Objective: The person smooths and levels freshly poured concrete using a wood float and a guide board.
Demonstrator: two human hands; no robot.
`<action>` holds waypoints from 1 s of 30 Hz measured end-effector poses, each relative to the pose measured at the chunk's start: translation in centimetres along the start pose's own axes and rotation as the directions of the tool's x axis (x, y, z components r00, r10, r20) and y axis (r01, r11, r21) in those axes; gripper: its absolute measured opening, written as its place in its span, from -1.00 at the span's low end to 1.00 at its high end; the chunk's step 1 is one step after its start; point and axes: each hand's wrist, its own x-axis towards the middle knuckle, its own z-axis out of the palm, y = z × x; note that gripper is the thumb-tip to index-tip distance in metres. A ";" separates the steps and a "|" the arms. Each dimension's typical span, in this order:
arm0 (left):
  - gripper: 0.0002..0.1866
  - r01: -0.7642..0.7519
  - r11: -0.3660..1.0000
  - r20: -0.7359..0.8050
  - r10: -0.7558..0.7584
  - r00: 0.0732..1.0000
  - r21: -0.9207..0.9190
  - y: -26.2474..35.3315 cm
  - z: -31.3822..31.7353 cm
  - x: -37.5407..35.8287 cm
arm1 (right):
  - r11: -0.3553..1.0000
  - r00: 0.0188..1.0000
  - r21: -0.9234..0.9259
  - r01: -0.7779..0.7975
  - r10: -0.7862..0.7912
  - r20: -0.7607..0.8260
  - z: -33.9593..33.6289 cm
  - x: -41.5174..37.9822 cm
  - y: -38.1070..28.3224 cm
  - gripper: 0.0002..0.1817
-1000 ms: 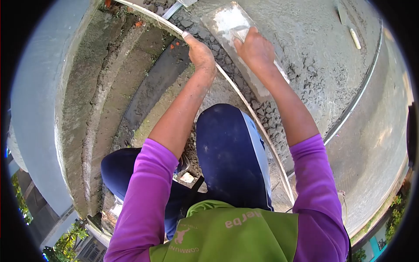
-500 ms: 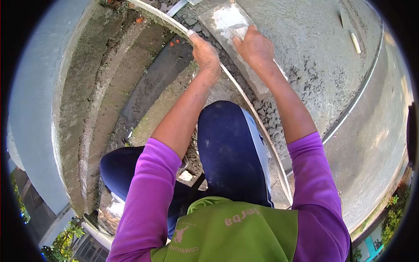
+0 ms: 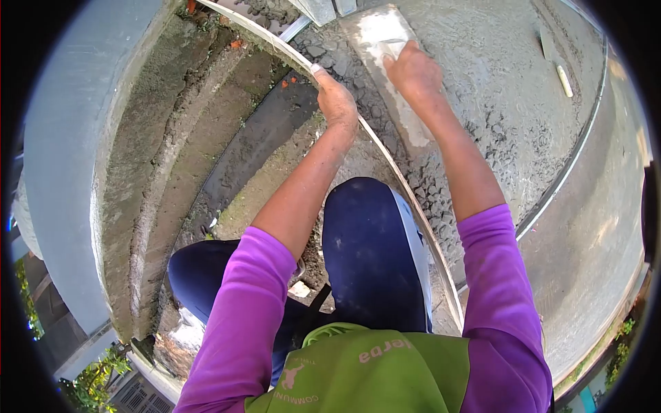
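My right hand [image 3: 416, 77] is closed around the grip of a long flat plastering float [image 3: 415, 127], its upper end smeared with pale wet mortar. The float lies on grey wet concrete [image 3: 482, 82], which is smooth farther out and rough and lumpy near the edging. My left hand [image 3: 337, 103] grips a thin curved edging board [image 3: 385, 155] that borders the concrete, thumb on its top edge. The underside of the float and most of its handle are hidden.
A small trowel with a pale handle [image 3: 564, 80] lies on the concrete at right. A metal strip [image 3: 561, 180] bounds its far side. Earthy, step-like ledges [image 3: 186, 131] and a grey wall [image 3: 65, 172] stand at left. My bent knee [image 3: 368, 241] is beside the board.
The float and my right hand have shifted slightly away from me and rightward over the concrete. My left hand stays on the board. The whole view has shifted a little.
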 end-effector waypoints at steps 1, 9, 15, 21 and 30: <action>0.08 -0.026 0.999 -0.021 0.027 0.999 0.035 0.0 0.0 0.1 | 1.000 1.000 -0.017 -0.005 0.005 -0.003 -0.6 -0.1 0.8 -0.46; 0.10 -0.037 0.999 -0.020 0.037 0.999 0.014 -0.1 0.3 -0.1 | 1.000 0.996 -0.025 0.014 -0.011 0.090 -0.5 -3.4 0.8 -0.37; 0.14 -0.068 0.998 -0.079 0.068 0.995 0.002 -0.9 0.4 1.3 | 1.000 0.991 -0.029 0.007 -0.011 -0.135 -3.3 0.7 6.9 -0.30; 0.13 -0.113 0.993 -0.020 0.113 0.993 -0.044 -0.6 0.2 -0.7 | 1.000 0.996 -0.008 0.017 -0.017 -0.090 -2.4 -17.6 18.0 -0.33; 0.04 -0.271 0.934 0.169 0.314 0.934 -0.233 -2.8 0.0 2.9 | 0.996 0.949 -0.062 0.066 -0.082 -0.305 2.3 -10.4 16.8 -0.37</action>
